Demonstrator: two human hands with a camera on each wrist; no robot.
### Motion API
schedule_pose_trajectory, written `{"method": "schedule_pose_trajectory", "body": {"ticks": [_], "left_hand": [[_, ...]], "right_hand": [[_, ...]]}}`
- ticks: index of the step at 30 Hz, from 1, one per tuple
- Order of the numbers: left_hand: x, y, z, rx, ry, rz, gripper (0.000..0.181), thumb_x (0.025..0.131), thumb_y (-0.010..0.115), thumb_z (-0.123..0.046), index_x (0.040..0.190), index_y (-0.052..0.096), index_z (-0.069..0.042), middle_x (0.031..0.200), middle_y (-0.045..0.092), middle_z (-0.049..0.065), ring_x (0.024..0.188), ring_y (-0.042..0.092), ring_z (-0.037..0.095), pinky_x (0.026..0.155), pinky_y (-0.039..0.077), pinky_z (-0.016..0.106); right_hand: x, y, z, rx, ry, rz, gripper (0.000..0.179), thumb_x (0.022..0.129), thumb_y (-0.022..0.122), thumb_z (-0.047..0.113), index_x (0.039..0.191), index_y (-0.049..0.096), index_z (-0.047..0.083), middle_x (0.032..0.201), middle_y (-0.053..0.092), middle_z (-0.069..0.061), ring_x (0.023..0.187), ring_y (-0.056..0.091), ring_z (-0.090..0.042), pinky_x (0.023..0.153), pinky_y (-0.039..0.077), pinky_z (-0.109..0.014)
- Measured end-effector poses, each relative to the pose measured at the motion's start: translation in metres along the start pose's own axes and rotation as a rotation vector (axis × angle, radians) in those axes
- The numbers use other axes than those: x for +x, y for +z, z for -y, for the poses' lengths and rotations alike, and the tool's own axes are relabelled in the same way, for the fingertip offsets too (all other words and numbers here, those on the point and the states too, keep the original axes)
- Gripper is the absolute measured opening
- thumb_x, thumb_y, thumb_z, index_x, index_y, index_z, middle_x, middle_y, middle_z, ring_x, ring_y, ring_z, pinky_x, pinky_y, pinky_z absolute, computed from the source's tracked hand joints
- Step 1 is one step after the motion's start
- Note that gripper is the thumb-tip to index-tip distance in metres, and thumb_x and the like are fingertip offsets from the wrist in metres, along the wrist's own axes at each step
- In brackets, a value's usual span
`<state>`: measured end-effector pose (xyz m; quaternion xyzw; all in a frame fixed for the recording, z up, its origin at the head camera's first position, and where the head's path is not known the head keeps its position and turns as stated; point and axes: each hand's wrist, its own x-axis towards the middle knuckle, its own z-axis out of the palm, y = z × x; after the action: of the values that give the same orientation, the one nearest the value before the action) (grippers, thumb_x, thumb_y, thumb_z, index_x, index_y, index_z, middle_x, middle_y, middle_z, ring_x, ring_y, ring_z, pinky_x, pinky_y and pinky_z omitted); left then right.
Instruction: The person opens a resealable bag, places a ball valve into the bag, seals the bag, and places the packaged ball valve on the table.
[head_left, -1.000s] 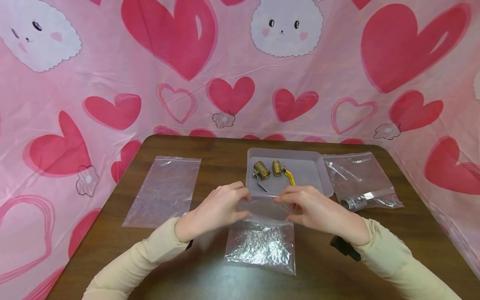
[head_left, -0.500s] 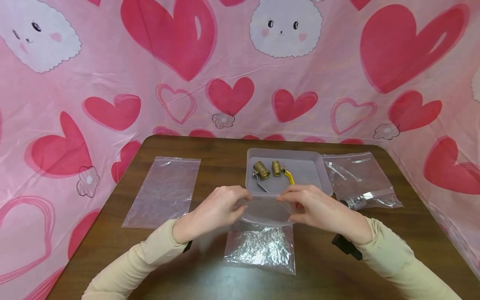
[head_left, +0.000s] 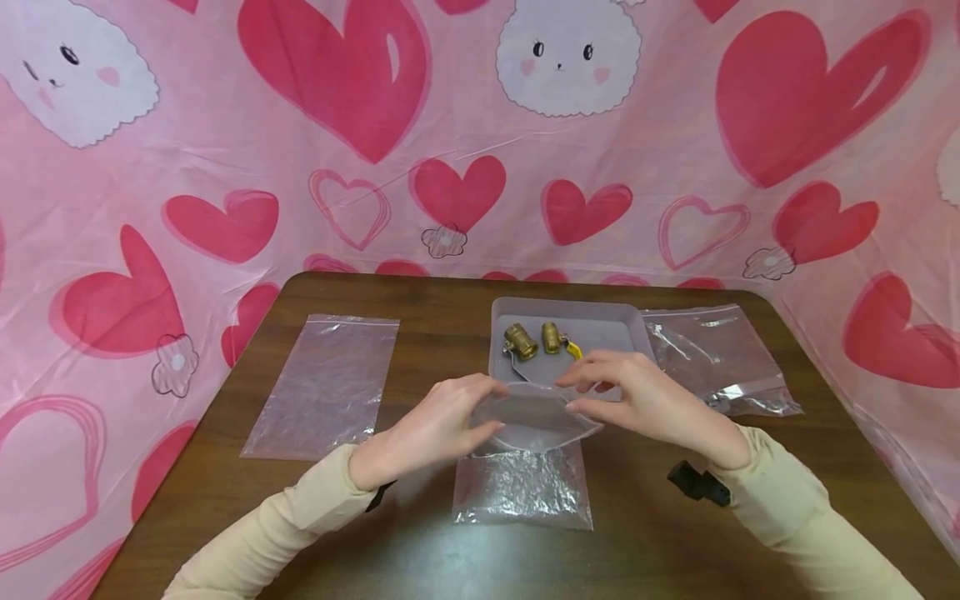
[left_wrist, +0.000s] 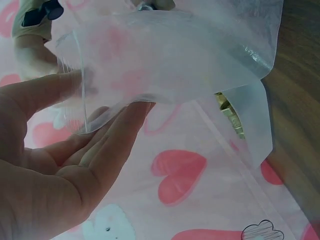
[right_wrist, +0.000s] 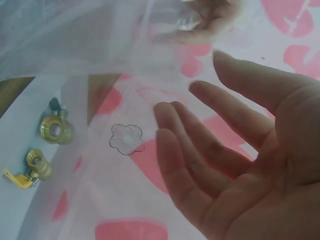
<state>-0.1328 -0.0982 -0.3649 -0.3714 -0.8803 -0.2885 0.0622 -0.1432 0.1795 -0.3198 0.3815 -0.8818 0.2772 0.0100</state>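
A clear zip bag [head_left: 525,487] hangs in front of me, its mouth spread into a wide oval. My left hand [head_left: 438,421] holds the bag by its left side; in the left wrist view the thumb and the fingers [left_wrist: 115,155] lie on either side of the film. My right hand [head_left: 645,400] hovers at the mouth's right side, fingers relaxed and parted. In the right wrist view that hand [right_wrist: 235,160] holds nothing and stands apart from the bag [right_wrist: 100,35]. Behind the bag, two brass ball valves [head_left: 521,342] lie in a grey tray [head_left: 570,305].
A flat clear bag [head_left: 322,387] lies on the table's left. Right of the tray another clear bag [head_left: 720,354] holds a silvery metal part, mostly hidden by my right hand. The smaller valve [right_wrist: 40,165] has a yellow handle [right_wrist: 19,179]. A pink heart-print curtain [head_left: 465,192] surrounds the table.
The bag's mouth has widened from a narrow slit to an oval. Its lower edge has risen a little. My right hand has moved slightly right and up, with its fingers loosened from the bag.
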Motion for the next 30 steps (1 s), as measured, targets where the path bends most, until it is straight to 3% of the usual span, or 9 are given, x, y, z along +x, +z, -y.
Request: {"method": "schedule_pose_trajectory", "body": {"ticks": [7, 18, 30], "left_hand": [[0.001, 0.001, 0.002, -0.033, -0.005, 0.008, 0.033, 0.084, 0.078, -0.013, 0.113, 0.066, -0.002, 0.108, 0.074, 0.010, 0.097, 0.071, 0.021, 0.083, 0.059, 0.034], [0.002, 0.004, 0.003, -0.066, -0.014, 0.023, 0.033, 0.085, 0.077, -0.013, 0.113, 0.067, -0.001, 0.109, 0.074, 0.012, 0.099, 0.071, 0.023, 0.084, 0.059, 0.035], [0.002, 0.007, 0.003, -0.044, -0.001, 0.019, 0.030, 0.085, 0.078, -0.014, 0.111, 0.068, -0.001, 0.106, 0.075, 0.011, 0.095, 0.072, 0.022, 0.082, 0.059, 0.035]], "right_hand": [[0.007, -0.006, -0.011, -0.012, 0.051, -0.076, 0.031, 0.082, 0.080, 0.012, 0.113, 0.073, 0.012, 0.105, 0.075, 0.001, 0.086, 0.071, -0.009, 0.077, 0.060, -0.034], [0.025, -0.010, -0.061, 0.030, 0.234, -0.056, 0.026, 0.087, 0.074, 0.007, 0.112, 0.070, 0.004, 0.111, 0.073, -0.015, 0.092, 0.072, -0.028, 0.082, 0.059, -0.045], [0.044, -0.002, -0.113, 0.111, 0.391, 0.007, 0.028, 0.090, 0.073, 0.015, 0.114, 0.070, 0.002, 0.115, 0.071, -0.018, 0.103, 0.067, -0.031, 0.089, 0.056, -0.045]]}}
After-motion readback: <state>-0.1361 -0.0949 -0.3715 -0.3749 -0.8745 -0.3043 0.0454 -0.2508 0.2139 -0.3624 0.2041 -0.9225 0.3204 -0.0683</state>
